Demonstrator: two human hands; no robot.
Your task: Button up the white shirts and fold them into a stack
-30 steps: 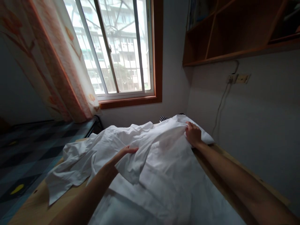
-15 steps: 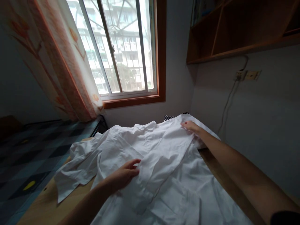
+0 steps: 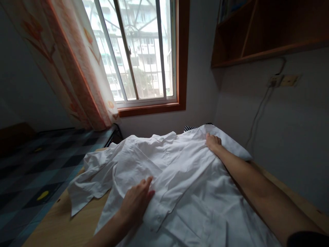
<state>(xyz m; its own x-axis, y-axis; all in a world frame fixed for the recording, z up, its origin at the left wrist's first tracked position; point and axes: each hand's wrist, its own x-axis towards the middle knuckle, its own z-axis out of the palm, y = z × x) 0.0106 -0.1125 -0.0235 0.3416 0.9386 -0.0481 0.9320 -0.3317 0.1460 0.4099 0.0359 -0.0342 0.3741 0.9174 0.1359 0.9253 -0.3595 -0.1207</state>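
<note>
White shirt [image 3: 180, 178] lay spread, rumpled, across wooden surface [image 3: 64, 226]. Left hand [image 3: 136, 202] pressed flat on fold at 7 o'clock; right hand [image 3: 212, 142] pinched cloth at 1 o'clock. Step judged: smoothing, straightening. Next move called for even outward tension.

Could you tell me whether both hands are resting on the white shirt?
Yes, the left hand and the right hand both lie on the white shirt.
</note>
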